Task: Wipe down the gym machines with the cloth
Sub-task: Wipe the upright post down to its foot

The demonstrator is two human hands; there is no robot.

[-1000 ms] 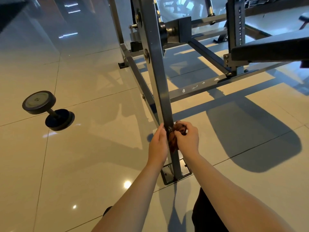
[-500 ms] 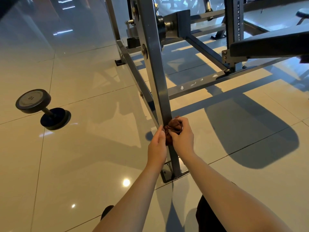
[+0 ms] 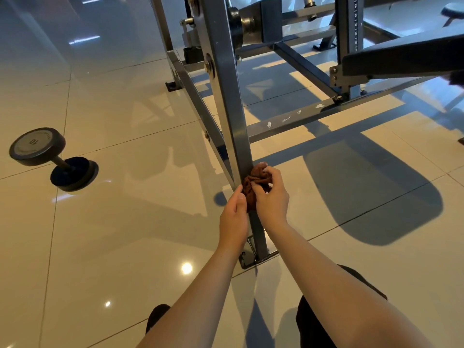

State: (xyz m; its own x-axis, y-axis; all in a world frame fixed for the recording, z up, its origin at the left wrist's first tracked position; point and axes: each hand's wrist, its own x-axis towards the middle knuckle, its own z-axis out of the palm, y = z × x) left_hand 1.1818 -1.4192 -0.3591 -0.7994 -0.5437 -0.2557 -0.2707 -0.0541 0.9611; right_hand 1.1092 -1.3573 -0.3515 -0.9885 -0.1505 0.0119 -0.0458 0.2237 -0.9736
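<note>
Both grip the cloth (image 3: 256,178): left hand (image 3: 233,214) and right hand (image 3: 272,197) pinch it around the post (image 3: 226,96) between them, for firm wiping contact.

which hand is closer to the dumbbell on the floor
Left. The left hand sits on the dumbbell side of the post; the right hand, gripping the cloth, is beyond the post.

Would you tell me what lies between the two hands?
Head view: the brown cloth and the grey upright post lie between left hand and right hand.
</note>
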